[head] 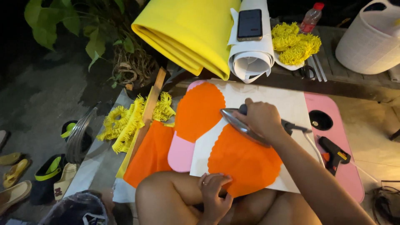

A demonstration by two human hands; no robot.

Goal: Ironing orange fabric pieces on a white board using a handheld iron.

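The orange fabric piece (243,160) lies on white paper (287,104) at the near edge of the pink lap table (341,137). The right hand (260,118) grips a clothes iron (243,127) upon it, fingers wrapped around the handle. The left hand (214,191) pinches the fabric's near edge. A glue gun (333,154) rests near the table's right edge.
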